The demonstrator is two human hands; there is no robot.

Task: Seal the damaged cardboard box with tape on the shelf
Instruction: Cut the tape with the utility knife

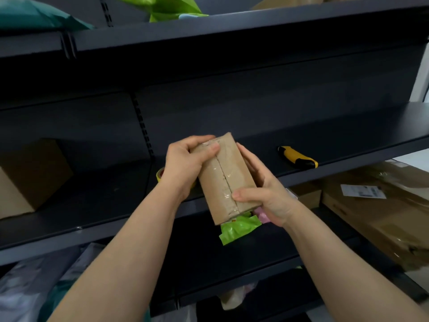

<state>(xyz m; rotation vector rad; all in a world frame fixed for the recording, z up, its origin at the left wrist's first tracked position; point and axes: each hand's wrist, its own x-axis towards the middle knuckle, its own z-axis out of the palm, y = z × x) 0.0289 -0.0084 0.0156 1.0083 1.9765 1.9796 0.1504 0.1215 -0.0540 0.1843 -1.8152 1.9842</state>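
Head view: left hand (185, 161) and right hand (267, 194) both grasp the cardboard box (234, 163). The left hand partly hides a tape roll (160, 174) on the shelf (348, 135); a yellow cutter (298, 156) lies apart, rightward.

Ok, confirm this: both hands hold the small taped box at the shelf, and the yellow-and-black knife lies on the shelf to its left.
One slip: the head view shows the yellow-and-black knife on the shelf to the right of the small taped box, not left. Left hand and right hand do both hold it.
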